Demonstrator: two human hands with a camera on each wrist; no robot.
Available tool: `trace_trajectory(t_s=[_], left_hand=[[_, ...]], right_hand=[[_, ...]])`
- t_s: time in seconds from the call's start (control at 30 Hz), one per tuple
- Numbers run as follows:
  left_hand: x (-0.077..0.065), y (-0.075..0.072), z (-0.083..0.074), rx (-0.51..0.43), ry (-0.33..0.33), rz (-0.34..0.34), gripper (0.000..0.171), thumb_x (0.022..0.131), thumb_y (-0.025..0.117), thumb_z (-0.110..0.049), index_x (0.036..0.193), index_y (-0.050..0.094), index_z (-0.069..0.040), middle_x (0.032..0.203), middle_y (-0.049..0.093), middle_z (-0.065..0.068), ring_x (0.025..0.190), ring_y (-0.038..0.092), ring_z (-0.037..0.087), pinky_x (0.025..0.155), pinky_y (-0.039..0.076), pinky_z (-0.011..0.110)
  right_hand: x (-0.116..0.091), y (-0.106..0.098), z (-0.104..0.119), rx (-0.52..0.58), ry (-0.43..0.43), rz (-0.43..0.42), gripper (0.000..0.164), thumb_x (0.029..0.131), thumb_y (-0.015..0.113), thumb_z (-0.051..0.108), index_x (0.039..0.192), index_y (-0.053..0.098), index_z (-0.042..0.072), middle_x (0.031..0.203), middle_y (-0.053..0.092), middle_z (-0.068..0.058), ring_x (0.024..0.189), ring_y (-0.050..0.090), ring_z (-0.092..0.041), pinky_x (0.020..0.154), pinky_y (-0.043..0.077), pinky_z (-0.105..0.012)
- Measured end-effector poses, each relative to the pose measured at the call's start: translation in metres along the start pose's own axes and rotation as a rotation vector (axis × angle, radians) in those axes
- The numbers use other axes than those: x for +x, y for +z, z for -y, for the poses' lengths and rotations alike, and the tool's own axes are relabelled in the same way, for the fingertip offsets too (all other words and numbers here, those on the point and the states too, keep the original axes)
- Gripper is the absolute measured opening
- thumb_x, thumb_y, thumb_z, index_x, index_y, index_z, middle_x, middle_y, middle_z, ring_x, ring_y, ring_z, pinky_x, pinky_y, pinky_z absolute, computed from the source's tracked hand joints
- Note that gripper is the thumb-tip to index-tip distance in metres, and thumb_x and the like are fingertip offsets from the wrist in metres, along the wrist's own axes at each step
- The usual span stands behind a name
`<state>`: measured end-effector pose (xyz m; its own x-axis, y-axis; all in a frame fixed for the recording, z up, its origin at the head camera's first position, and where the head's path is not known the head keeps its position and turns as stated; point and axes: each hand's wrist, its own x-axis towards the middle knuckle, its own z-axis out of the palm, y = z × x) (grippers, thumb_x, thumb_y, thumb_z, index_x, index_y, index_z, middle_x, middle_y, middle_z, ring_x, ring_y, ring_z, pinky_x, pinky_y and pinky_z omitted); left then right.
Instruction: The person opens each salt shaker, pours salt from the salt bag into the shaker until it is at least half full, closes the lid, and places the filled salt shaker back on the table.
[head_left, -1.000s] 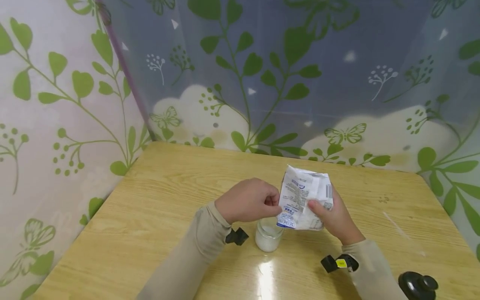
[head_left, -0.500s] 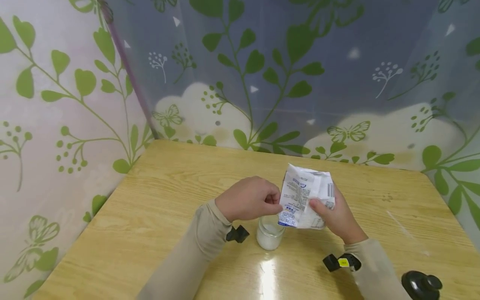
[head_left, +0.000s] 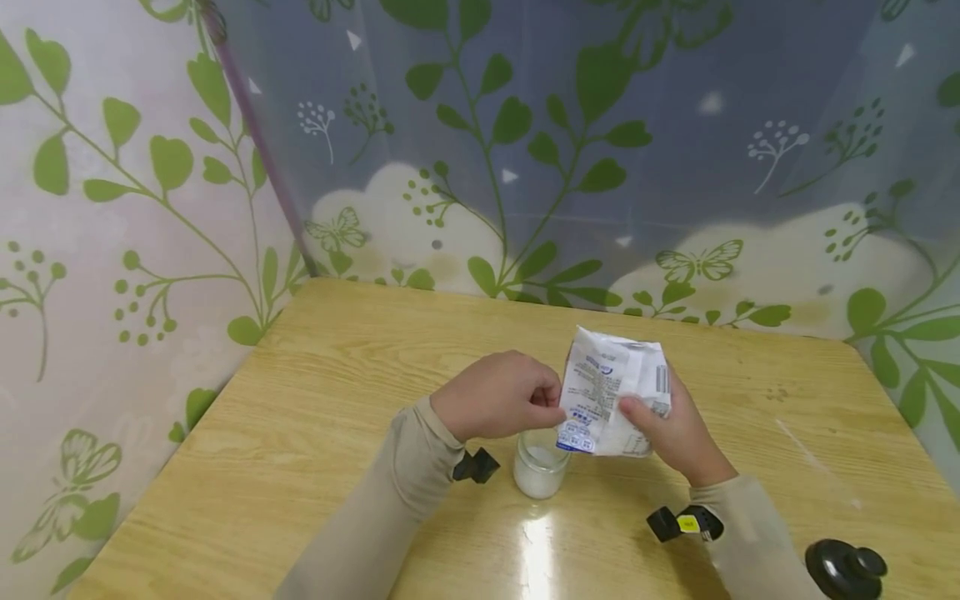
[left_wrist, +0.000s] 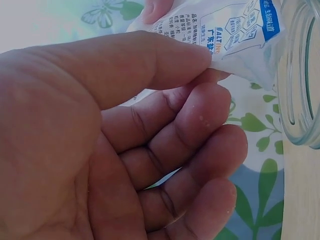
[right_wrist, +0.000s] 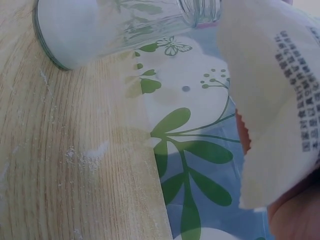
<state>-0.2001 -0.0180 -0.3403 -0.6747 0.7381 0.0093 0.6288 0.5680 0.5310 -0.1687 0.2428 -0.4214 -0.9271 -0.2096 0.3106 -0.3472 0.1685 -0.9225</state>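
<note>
A white salt bag (head_left: 600,387) with blue print is held tilted above a glass jar (head_left: 538,479), its lower left corner at the jar's mouth. My right hand (head_left: 678,437) grips the bag's right side, thumb across the front. In the left wrist view, my left hand (left_wrist: 150,135) pinches the bag's edge (left_wrist: 245,37) between thumb and forefinger, the other fingers loosely curled. The jar stands upright; white salt (right_wrist: 67,27) fills its lower part in the right wrist view. Whether salt is pouring now cannot be seen.
A black knobbed lid (head_left: 843,569) lies at the table's lower right. Spilled white grains (right_wrist: 92,152) dot the wooden table (head_left: 360,350). Leaf-patterned curtains (head_left: 487,167) stand behind and at the left. Black wrist cameras (head_left: 475,466) sit on both sleeves.
The view has shifted slightly. Both hands, the salt bag and the jar keep nearly the same places relative to each other.
</note>
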Motion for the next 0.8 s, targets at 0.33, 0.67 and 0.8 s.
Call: trace_trajectory(t_s=[0.33, 0.67, 0.8], left_hand=[[-0.0009, -0.0006, -0.0002, -0.006, 0.016, -0.004, 0.026, 0.097, 0.071, -0.027, 0.073, 0.063, -0.02, 0.066, 0.058, -0.012, 0.06, 0.048, 0.005, 0.06, 0.042, 0.022], [-0.0004, -0.0007, 0.0008, 0.004, 0.021, -0.005, 0.025, 0.096, 0.071, -0.027, 0.073, 0.064, -0.021, 0.067, 0.059, -0.012, 0.062, 0.05, 0.005, 0.061, 0.043, 0.022], [0.0003, 0.0001, 0.0014, 0.007, 0.022, -0.005, 0.024, 0.096, 0.071, -0.026, 0.073, 0.064, -0.021, 0.066, 0.057, -0.012, 0.061, 0.049, 0.005, 0.061, 0.042, 0.022]], right_hand=[[-0.0002, -0.0012, 0.003, -0.021, 0.002, 0.001, 0.049, 0.098, 0.057, -0.004, 0.137, 0.046, 0.023, 0.113, 0.07, 0.018, 0.094, 0.072, -0.007, 0.068, 0.061, -0.032], [-0.0006, -0.0005, 0.0018, -0.038, 0.023, -0.001, 0.05, 0.1, 0.058, -0.002, 0.14, 0.043, 0.022, 0.113, 0.068, 0.021, 0.094, 0.072, -0.006, 0.069, 0.061, -0.034], [0.0002, -0.0002, 0.0002, -0.041, 0.015, -0.004, 0.05, 0.099, 0.058, -0.002, 0.141, 0.043, 0.019, 0.113, 0.068, 0.021, 0.094, 0.071, -0.006, 0.068, 0.061, -0.033]])
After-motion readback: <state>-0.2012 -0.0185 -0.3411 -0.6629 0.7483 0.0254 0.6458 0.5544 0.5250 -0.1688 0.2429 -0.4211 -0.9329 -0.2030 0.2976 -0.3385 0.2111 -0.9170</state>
